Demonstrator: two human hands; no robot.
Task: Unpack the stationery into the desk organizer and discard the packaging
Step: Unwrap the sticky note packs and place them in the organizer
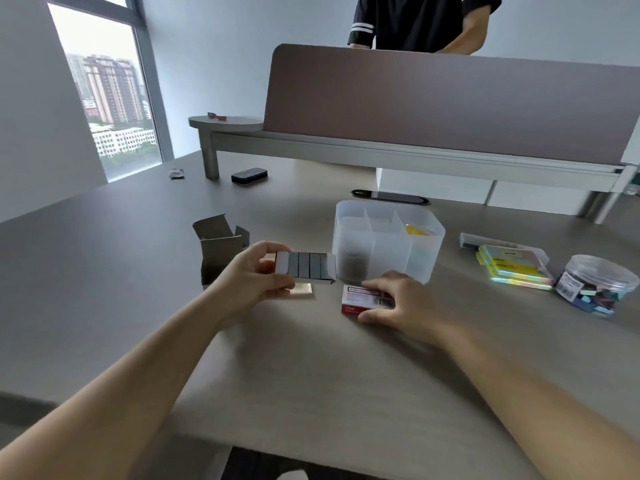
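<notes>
Left hand: the left hand [254, 271] was pinched on the staple tray [306, 268], thumb below and fingers above, and the tray was held clear of the worktop [104, 271].
Tray: rows of grey staples were seen in it; its long axis ran from 9 to 3 o'clock, its free end pointed at the organizer [388, 237].
Right hand: the right hand [398, 303] was laid over the red sleeve [367, 299], fingers curled on its edges, and the sleeve was pressed flat on the worktop.
Key relation: the organizer stood at 2 o'clock from the tray, just beside its free end; the left hand was judged the nearer one for the drop. A dark heap and something yellow were made out through the walls; which compartment was free could not be told.
Packaging: an opened carton [221, 244] stood at 10 o'clock from the left hand.
Waiting: sticky notes [516, 268] and a jar [595, 285] lay at 3 o'clock, well apart.
Surface: grey-brown, matt, level.
Room: a window at 10 o'clock, a screen at 12, a person behind it.
</notes>
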